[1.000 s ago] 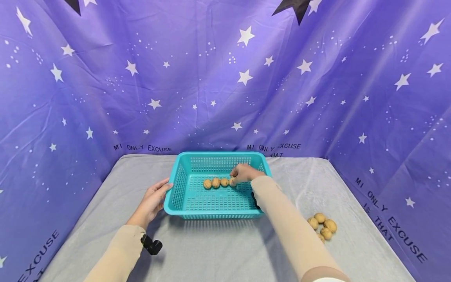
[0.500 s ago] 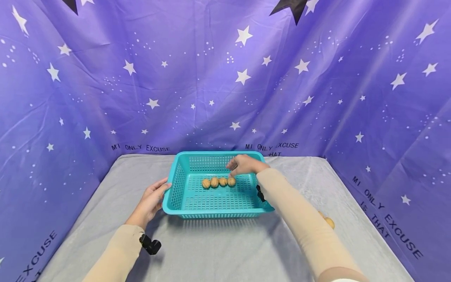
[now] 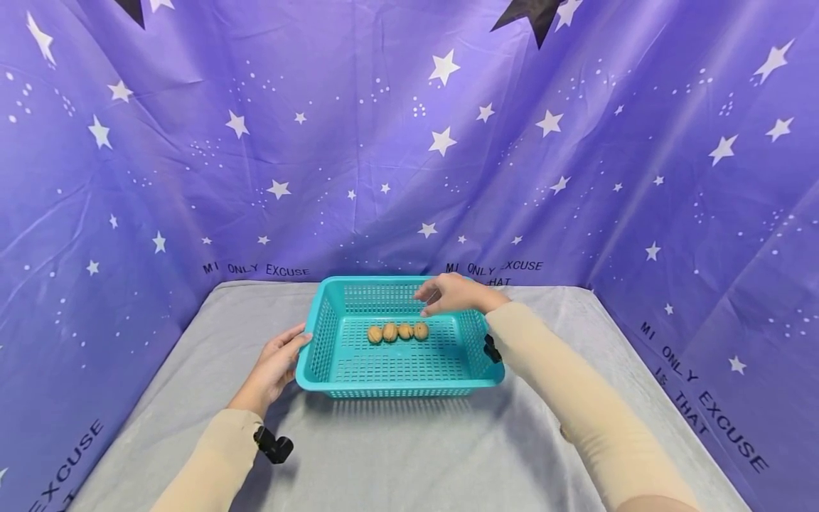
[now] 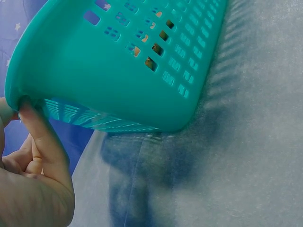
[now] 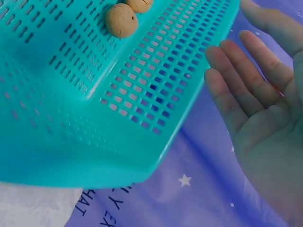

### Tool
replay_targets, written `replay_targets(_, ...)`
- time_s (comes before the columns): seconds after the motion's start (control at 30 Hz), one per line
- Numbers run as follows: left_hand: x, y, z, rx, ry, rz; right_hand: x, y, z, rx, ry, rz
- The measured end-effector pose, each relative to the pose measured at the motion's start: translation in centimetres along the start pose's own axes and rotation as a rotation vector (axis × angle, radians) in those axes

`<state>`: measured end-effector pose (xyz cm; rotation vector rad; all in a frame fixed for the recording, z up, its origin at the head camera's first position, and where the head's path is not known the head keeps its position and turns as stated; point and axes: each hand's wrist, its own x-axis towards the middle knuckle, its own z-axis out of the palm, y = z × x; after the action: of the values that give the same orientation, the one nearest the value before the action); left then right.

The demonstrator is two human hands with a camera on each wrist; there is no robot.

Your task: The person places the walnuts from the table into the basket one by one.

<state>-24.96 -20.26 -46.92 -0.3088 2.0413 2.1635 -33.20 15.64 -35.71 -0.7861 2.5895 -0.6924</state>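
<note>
A turquoise plastic basket [image 3: 399, 385] with slotted walls stands on the cloth-covered table. Inside it, several walnuts [image 3: 390, 332] sit in a row across the floor. My left hand [image 3: 274, 364] pinches the basket's left rim, thumb on top; the left wrist view shows the fingers [image 4: 45, 137] at that rim from outside. Over the back right part of the basket hovers my right hand [image 3: 456, 293], palm down, fingers relaxed and holding nothing. In the right wrist view a walnut [image 5: 121, 20] lies apart from the right fingertips [image 5: 215, 78].
A sliver of a walnut [image 3: 566, 432] on the table shows beside the right sleeve [image 3: 576, 384], which hides the others there. Grey cloth [image 3: 397, 462] covers the table. A purple star-patterned curtain [image 3: 358, 142] closes off the back and both sides.
My right hand has let go of the rightmost walnut in the row, then lifted and drawn back to the right. The left hand stays at the rim.
</note>
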Motion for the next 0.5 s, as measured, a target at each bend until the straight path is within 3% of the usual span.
replay_targets(0.3, 0.0, 0.0, 0.1, 0.009, 0.003, -0.004, -3.1, 1.5, -0.9, 0.042, 0.027, -0.035)
replay_targets(0.5, 0.0, 0.0, 0.1, 0.006, 0.001, -0.009, -6.0, 2.8, -1.1, 0.076, 0.085, -0.082)
